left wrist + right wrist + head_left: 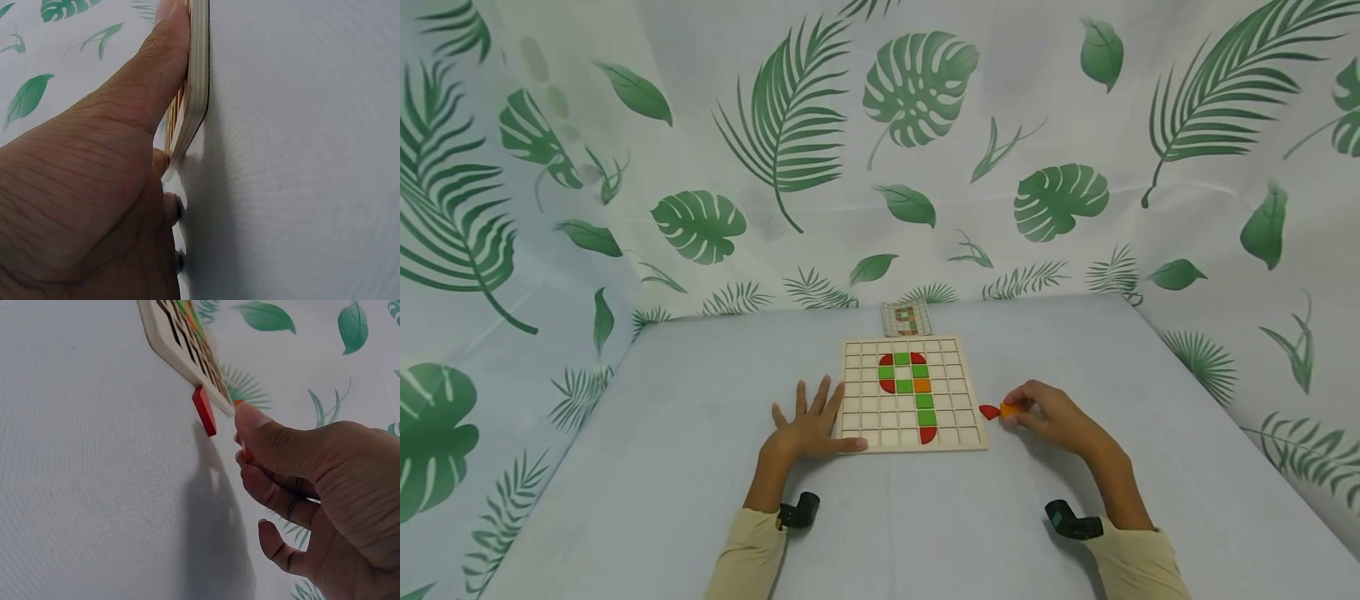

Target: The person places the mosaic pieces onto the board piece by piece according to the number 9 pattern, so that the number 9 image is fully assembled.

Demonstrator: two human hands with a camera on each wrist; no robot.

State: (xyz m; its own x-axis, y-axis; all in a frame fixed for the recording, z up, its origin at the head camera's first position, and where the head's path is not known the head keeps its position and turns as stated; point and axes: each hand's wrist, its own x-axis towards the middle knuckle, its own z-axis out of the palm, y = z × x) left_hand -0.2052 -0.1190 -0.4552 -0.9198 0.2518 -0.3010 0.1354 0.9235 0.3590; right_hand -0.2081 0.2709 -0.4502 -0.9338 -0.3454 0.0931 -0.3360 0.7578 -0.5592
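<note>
A wooden grid board [861,412] lies on the table, with green, red and orange tiles in its cells forming a 9 shape. My left hand [808,429] rests at the board's lower left corner, fingers spread, the thumb lying along the near edge. Beyond the board's right edge, my right hand [1056,417] pinches an orange tile [1009,410] between thumb and fingers. Just left of it is a loose red tile [989,412], rounded on one side. In the right wrist view most of the orange tile is hidden by the thumb, and the red tile [204,411] appears close to the board.
Behind the board is a small pattern card [906,318] printed with a similar 9 on a grid. A white cloth [700,433] covers the table. Leaf-printed curtains [820,167] enclose the back and sides.
</note>
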